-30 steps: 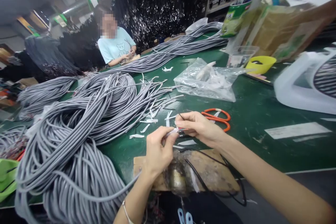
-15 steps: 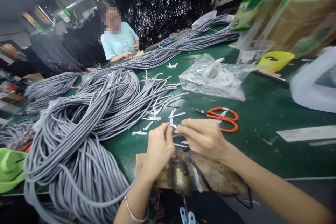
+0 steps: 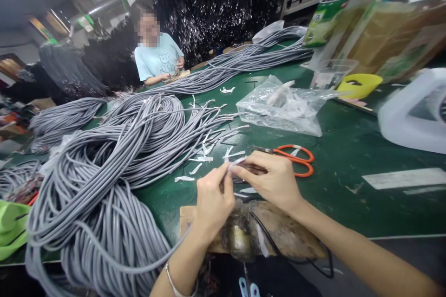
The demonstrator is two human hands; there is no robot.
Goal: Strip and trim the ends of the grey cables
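Observation:
My left hand [image 3: 213, 195] is closed in a pinch; between its fingertips and those of my right hand [image 3: 273, 177] is a small white strip [image 3: 237, 163]. The right hand pinches the strip's other end. A grey cable [image 3: 153, 267] runs from a large coil toward my left forearm and passes out of sight behind it; whether its end is in my left fingers is hidden. Below both hands lies a stained wooden board [image 3: 292, 229] carrying a metal cylinder [image 3: 240, 240]. Orange-handled scissors [image 3: 303, 172] lie just beyond my right hand.
Big grey cable bundles [image 3: 114, 158] cover the left side. Loose white strips [image 3: 203, 158] lie ahead of my hands. Farther back are a clear plastic bag [image 3: 282, 111], a yellow container [image 3: 360, 86] and a white jug [image 3: 414, 120]. A co-worker [image 3: 158, 58] sits across the table.
My right hand has turned and its fingers have shifted over the white strip, which now shows more. The left hand stays almost in place. The view has moved slightly.

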